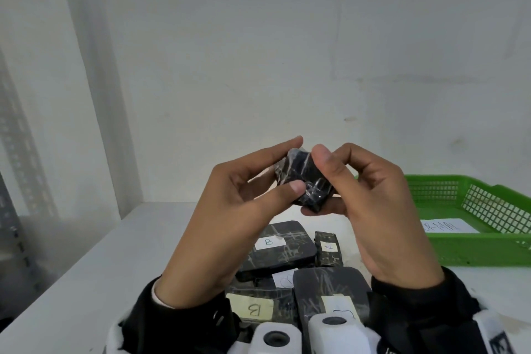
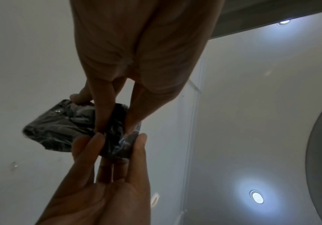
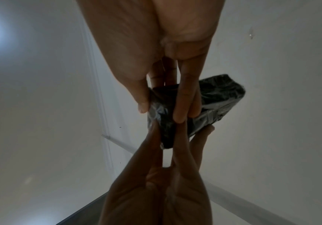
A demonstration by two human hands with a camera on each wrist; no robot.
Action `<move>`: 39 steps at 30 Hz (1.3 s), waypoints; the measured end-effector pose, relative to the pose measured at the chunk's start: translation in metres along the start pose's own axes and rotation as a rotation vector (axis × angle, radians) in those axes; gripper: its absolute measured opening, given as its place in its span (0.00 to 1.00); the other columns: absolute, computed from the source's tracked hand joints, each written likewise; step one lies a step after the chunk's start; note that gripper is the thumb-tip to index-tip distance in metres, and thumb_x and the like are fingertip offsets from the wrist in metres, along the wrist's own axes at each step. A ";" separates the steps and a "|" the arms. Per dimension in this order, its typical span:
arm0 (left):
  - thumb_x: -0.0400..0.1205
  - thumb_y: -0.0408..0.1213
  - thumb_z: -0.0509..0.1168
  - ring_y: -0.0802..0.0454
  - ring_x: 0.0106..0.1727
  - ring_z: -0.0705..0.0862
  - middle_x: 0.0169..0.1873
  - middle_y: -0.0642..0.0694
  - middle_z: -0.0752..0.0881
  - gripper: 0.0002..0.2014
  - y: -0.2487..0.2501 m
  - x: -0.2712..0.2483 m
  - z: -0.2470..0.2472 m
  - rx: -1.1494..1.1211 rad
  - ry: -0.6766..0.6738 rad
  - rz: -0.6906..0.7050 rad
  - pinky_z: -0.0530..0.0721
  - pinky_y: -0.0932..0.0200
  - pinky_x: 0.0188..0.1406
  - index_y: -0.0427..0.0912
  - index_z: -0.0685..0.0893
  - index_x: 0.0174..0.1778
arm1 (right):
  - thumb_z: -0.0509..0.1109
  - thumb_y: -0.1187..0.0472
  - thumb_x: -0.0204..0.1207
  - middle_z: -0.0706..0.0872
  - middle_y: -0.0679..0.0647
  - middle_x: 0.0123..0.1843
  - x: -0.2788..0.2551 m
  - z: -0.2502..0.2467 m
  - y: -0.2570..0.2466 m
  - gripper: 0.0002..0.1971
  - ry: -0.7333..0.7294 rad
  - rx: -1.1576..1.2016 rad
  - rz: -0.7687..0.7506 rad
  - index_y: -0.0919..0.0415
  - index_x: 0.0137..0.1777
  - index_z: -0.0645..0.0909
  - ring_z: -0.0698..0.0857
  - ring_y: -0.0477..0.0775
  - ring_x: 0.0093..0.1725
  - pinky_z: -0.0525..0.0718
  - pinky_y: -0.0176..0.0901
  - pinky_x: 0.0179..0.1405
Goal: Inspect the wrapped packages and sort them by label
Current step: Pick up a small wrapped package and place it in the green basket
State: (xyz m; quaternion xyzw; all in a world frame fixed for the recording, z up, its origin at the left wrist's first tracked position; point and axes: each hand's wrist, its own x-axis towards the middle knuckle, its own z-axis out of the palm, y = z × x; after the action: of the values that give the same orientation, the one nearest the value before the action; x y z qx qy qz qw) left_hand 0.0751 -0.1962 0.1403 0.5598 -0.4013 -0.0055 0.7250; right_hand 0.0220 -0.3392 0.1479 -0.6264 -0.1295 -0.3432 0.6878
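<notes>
Both hands hold one small black wrapped package (image 1: 306, 181) up in the air, above the white surface (image 1: 86, 273) and in front of the pale wall. The left hand (image 1: 230, 210) pinches it with the thumb on the near face and the fingers stretched along its upper left edge. The right hand (image 1: 362, 198) grips its right end, thumb pressed on top and fingers curled underneath. In the left wrist view the package (image 2: 63, 124) sits tilted between the fingertips of both, its clear film creased and shiny; no label shows on the faces seen.

Below the hands lies a cluster of other black wrapped packages on the surface. One large flat package (image 1: 283, 247) carries a white label with a B, and just beside it on the right a narrow package (image 1: 329, 248) carries an A. Nearer the body, another package (image 1: 258, 307) has a yellowish label with a B, and a rounded one (image 1: 330, 287) has a label partly hidden. To the right stands a green mesh tray (image 1: 477, 250) holding a white paper slip (image 1: 448, 225) with blurred writing.
</notes>
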 end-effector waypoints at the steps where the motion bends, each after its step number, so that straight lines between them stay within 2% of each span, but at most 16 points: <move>1: 0.73 0.32 0.75 0.49 0.64 0.88 0.58 0.46 0.92 0.24 0.001 0.000 -0.001 -0.002 -0.007 0.001 0.83 0.52 0.69 0.47 0.87 0.67 | 0.74 0.48 0.65 0.88 0.56 0.30 0.000 0.000 -0.002 0.18 -0.018 -0.001 0.006 0.65 0.33 0.79 0.86 0.51 0.26 0.87 0.41 0.28; 3: 0.71 0.36 0.76 0.48 0.64 0.88 0.59 0.45 0.91 0.26 0.003 -0.001 -0.002 -0.019 -0.049 -0.019 0.82 0.53 0.69 0.48 0.86 0.68 | 0.75 0.48 0.61 0.88 0.52 0.29 -0.001 0.000 -0.004 0.19 -0.027 -0.009 -0.004 0.66 0.34 0.78 0.86 0.49 0.25 0.86 0.41 0.27; 4: 0.73 0.35 0.76 0.48 0.63 0.89 0.58 0.45 0.92 0.25 0.004 -0.001 -0.002 -0.025 -0.062 -0.032 0.83 0.55 0.67 0.47 0.86 0.68 | 0.76 0.50 0.61 0.89 0.52 0.28 -0.001 0.000 -0.004 0.19 -0.016 -0.015 -0.017 0.67 0.34 0.77 0.87 0.50 0.25 0.86 0.41 0.25; 7: 0.76 0.30 0.68 0.46 0.57 0.92 0.54 0.42 0.93 0.21 0.004 -0.001 -0.002 -0.018 -0.060 -0.051 0.88 0.58 0.57 0.44 0.87 0.66 | 0.77 0.55 0.63 0.87 0.63 0.28 -0.003 0.001 0.001 0.16 0.031 -0.048 -0.052 0.67 0.33 0.77 0.87 0.56 0.23 0.85 0.44 0.20; 9: 0.76 0.30 0.67 0.45 0.55 0.92 0.52 0.40 0.93 0.20 0.003 -0.001 -0.003 -0.012 -0.061 -0.060 0.89 0.59 0.54 0.43 0.87 0.65 | 0.77 0.56 0.64 0.87 0.66 0.29 -0.003 0.002 0.005 0.16 0.040 -0.062 -0.055 0.68 0.33 0.77 0.87 0.58 0.23 0.86 0.46 0.20; 12: 0.75 0.31 0.68 0.44 0.54 0.92 0.52 0.42 0.93 0.20 0.004 0.000 -0.005 0.002 -0.040 -0.051 0.89 0.58 0.55 0.45 0.88 0.64 | 0.77 0.53 0.64 0.89 0.62 0.30 -0.002 0.001 0.005 0.17 0.006 -0.064 -0.022 0.69 0.36 0.79 0.89 0.57 0.25 0.87 0.45 0.23; 15: 0.72 0.36 0.73 0.46 0.58 0.91 0.56 0.44 0.92 0.21 0.005 0.001 -0.004 -0.001 -0.015 -0.030 0.88 0.54 0.61 0.47 0.90 0.63 | 0.77 0.49 0.60 0.91 0.56 0.34 0.000 -0.004 0.000 0.19 -0.071 -0.032 0.028 0.66 0.41 0.84 0.90 0.52 0.32 0.89 0.42 0.33; 17: 0.73 0.35 0.72 0.46 0.58 0.91 0.56 0.44 0.92 0.20 0.005 0.002 -0.005 -0.030 0.018 -0.026 0.88 0.54 0.59 0.45 0.90 0.62 | 0.78 0.52 0.60 0.93 0.56 0.38 0.001 -0.006 -0.001 0.16 -0.110 -0.021 0.040 0.64 0.43 0.86 0.91 0.52 0.36 0.88 0.40 0.35; 20: 0.74 0.35 0.67 0.44 0.55 0.92 0.55 0.42 0.92 0.19 0.004 0.001 -0.006 -0.044 0.040 -0.035 0.89 0.51 0.57 0.43 0.90 0.61 | 0.77 0.58 0.63 0.93 0.59 0.39 0.001 -0.006 0.002 0.12 -0.096 -0.053 -0.001 0.64 0.43 0.86 0.91 0.52 0.35 0.88 0.39 0.32; 23: 0.74 0.36 0.67 0.44 0.55 0.92 0.54 0.42 0.93 0.17 0.006 0.001 -0.005 -0.053 0.053 -0.045 0.90 0.51 0.54 0.43 0.92 0.57 | 0.77 0.59 0.64 0.92 0.61 0.40 0.000 -0.006 0.002 0.09 -0.085 -0.084 -0.033 0.63 0.42 0.87 0.91 0.53 0.34 0.88 0.40 0.31; 26: 0.74 0.38 0.68 0.47 0.54 0.92 0.52 0.42 0.93 0.15 0.006 0.001 -0.003 -0.055 0.074 -0.027 0.90 0.58 0.46 0.43 0.93 0.54 | 0.80 0.56 0.67 0.92 0.59 0.44 0.001 -0.012 0.000 0.10 -0.166 -0.080 0.022 0.60 0.44 0.87 0.91 0.55 0.39 0.89 0.42 0.38; 29: 0.74 0.39 0.69 0.46 0.51 0.93 0.50 0.42 0.93 0.13 0.005 0.001 -0.005 -0.034 0.121 -0.002 0.91 0.57 0.45 0.43 0.93 0.52 | 0.86 0.55 0.63 0.93 0.57 0.46 0.002 -0.014 0.001 0.16 -0.244 -0.106 0.080 0.56 0.50 0.88 0.88 0.55 0.41 0.89 0.44 0.46; 31: 0.74 0.40 0.69 0.45 0.52 0.92 0.52 0.42 0.93 0.14 0.006 0.001 -0.006 -0.033 0.122 -0.012 0.91 0.54 0.46 0.43 0.94 0.51 | 0.86 0.59 0.61 0.92 0.59 0.47 0.002 -0.012 0.001 0.18 -0.205 -0.118 0.058 0.60 0.50 0.87 0.88 0.53 0.38 0.88 0.41 0.42; 34: 0.74 0.42 0.71 0.46 0.53 0.92 0.53 0.43 0.93 0.13 0.007 0.001 -0.005 -0.020 0.112 -0.038 0.91 0.53 0.48 0.44 0.94 0.52 | 0.82 0.60 0.58 0.90 0.61 0.50 0.000 -0.010 -0.001 0.16 -0.171 -0.110 0.028 0.60 0.48 0.88 0.88 0.54 0.37 0.87 0.39 0.38; 36: 0.75 0.40 0.76 0.47 0.49 0.93 0.50 0.42 0.93 0.10 0.006 0.001 -0.003 -0.023 0.122 -0.021 0.91 0.55 0.44 0.42 0.94 0.49 | 0.86 0.61 0.60 0.90 0.60 0.49 0.001 -0.012 0.000 0.16 -0.180 -0.123 0.026 0.59 0.48 0.89 0.88 0.53 0.36 0.87 0.39 0.39; 39: 0.69 0.41 0.73 0.47 0.44 0.93 0.49 0.42 0.94 0.14 0.006 0.000 -0.002 -0.036 0.181 0.012 0.91 0.55 0.41 0.39 0.93 0.48 | 0.84 0.59 0.63 0.92 0.56 0.46 0.000 -0.011 0.002 0.17 -0.222 -0.093 0.049 0.59 0.52 0.88 0.86 0.51 0.35 0.86 0.38 0.42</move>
State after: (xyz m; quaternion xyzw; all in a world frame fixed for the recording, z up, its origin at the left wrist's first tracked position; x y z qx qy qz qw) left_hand 0.0737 -0.1929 0.1454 0.5425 -0.3372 0.0422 0.7682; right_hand 0.0206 -0.3493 0.1448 -0.6949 -0.1732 -0.2606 0.6475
